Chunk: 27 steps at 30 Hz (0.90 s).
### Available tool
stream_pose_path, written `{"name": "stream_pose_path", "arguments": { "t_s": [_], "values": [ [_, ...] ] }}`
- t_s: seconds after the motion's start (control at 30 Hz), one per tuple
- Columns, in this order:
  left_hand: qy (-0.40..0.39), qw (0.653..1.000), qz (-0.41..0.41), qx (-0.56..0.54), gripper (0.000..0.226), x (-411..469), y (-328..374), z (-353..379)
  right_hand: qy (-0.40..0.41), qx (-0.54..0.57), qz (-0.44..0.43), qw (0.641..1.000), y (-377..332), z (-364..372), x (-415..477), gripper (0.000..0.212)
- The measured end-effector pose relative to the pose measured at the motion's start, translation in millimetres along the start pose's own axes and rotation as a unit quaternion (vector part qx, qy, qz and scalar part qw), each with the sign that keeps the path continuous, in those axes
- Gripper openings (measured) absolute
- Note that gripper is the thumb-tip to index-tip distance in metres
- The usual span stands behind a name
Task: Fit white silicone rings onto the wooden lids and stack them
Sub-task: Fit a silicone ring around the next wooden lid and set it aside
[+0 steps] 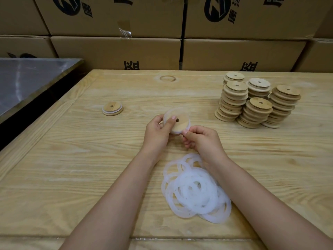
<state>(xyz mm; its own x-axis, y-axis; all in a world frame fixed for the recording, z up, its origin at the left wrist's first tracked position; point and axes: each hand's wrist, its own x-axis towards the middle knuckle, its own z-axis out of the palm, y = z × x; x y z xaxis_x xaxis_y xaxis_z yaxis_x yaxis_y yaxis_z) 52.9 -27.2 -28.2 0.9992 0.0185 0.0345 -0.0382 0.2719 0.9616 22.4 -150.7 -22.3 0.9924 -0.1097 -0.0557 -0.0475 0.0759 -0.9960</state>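
Over the middle of the wooden table (72, 159) I hold a round wooden lid (181, 123) with a small centre hole. My left hand (157, 132) grips its left side, thumb on its face. My right hand (201, 138) pinches the white silicone ring (187, 128) at the lid's lower right edge. The ring lies around the rim; how well it is seated is unclear. A loose pile of white rings (195, 190) lies near me under my right forearm. One lid with a white ring (112, 108) rests alone at the left.
Several stacks of bare wooden lids (255, 101) stand at the back right of the table. Cardboard boxes (117, 49) form a wall behind the table. A grey metal surface (27, 82) adjoins the table on the left.
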Motion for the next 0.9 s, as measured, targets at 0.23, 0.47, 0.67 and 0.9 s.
{"name": "stream_pose_path", "arguments": {
  "t_s": [0.23,0.47,0.67,0.9],
  "values": [
    [0.043,0.995,-0.041,-0.082,0.015,-2.4,2.8,1.8,-0.017,-0.011,0.029,0.999,-4.1,-0.5,1.1,0.012],
    [-0.007,0.994,-0.06,-0.086,0.013,-1.5,5.7,-1.6,-0.003,-0.027,-0.004,1.0,-1.5,-1.8,-2.2,0.015],
    [-0.011,0.993,-0.065,-0.094,0.008,-1.9,6.7,-3.2,0.003,-0.005,-0.018,1.0,-2.3,-1.0,-2.4,0.016],
    [-0.01,0.993,-0.077,-0.093,0.01,-2.1,6.3,-3.6,-0.004,0.004,-0.005,1.0,-3.8,-2.1,-3.5,0.018]
  ]
}}
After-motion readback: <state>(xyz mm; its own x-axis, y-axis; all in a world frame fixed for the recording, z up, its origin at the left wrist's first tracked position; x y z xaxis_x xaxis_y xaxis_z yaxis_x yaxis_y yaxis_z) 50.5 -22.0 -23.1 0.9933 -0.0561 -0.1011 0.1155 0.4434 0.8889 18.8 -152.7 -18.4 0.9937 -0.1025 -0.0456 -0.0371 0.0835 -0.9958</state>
